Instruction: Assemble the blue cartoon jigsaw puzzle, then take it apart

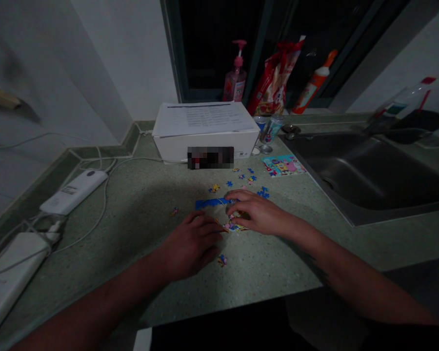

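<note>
Forearms reach in from below, the left hand (pixel 192 246) curled low on the speckled countertop (pixel 142 229) just beside a small joined patch of jigsaw pieces (pixel 235 225), and the right hand (pixel 259 212) cupped over that patch, its fingers (pixel 237 196) touching the end of a joined blue strip (pixel 210 203) (whether either hand holds a piece, I cannot tell). Only these two groups look assembled; many loose pieces (pixel 254 180) lie scattered above, near a cartoon picture card (pixel 283 165) beside the steel sink (pixel 366 170).

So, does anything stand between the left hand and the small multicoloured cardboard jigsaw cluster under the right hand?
Nothing visible: the left hand reaches almost to the multicoloured jigsaw cluster, and the right hand lies over its far side.
</note>
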### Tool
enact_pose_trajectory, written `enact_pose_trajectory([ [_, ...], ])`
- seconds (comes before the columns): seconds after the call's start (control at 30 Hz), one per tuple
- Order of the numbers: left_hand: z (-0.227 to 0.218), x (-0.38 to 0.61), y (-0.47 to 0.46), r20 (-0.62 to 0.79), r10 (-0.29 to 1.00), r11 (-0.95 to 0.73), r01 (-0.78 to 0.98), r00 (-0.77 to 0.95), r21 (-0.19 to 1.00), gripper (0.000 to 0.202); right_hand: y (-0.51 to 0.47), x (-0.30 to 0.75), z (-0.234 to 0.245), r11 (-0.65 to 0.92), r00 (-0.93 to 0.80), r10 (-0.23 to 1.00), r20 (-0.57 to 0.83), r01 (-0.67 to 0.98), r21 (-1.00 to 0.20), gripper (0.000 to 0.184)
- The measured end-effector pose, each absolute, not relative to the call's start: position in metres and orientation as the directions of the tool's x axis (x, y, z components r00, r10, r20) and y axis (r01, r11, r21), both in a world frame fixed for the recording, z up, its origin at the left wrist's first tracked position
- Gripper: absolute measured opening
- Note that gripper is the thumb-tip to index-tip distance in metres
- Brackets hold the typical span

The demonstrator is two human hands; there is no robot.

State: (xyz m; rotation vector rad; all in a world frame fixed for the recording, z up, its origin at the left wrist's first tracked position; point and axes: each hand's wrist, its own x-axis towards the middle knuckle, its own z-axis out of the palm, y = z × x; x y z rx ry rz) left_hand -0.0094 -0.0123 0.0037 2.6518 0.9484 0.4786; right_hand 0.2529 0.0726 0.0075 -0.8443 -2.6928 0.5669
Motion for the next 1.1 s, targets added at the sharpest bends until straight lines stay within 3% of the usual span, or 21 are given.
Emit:
enact_pose_trajectory([
  [0.6,0.006,-0.008,-0.014,0.212,0.657,-0.738,0.56,0.723,0.376,0.014,0.071,0.25,0.012,0.753,-0.79,0.599,0.131,0.5,-0.427,0.007],
  [0.77,0.01,-0.009,-0.013,0.28,0.664,-0.741,0.561,0.693,0.37,0.021,0.076,0.256,0.017,0.741,-0.73,0.646,0.224,0.529,-0.412,0.009],
  [0.9,0.013,-0.032,0.002,0.352,0.81,-0.575,0.751,0.468,0.325,0.019,0.082,0.263,0.019,0.725,-0.677,0.682,0.276,0.576,-0.378,0.013],
  [0.97,0.016,-0.051,0.012,0.308,0.891,-0.418,0.869,0.335,0.265,0.023,0.084,0.266,0.018,0.72,-0.666,0.69,0.282,0.593,-0.362,0.014],
  [1.1,0.031,-0.076,0.022,-0.003,0.992,-0.121,0.981,0.123,0.153,0.028,0.086,0.268,0.017,0.679,-0.631,0.733,0.253,0.653,-0.336,0.017],
])
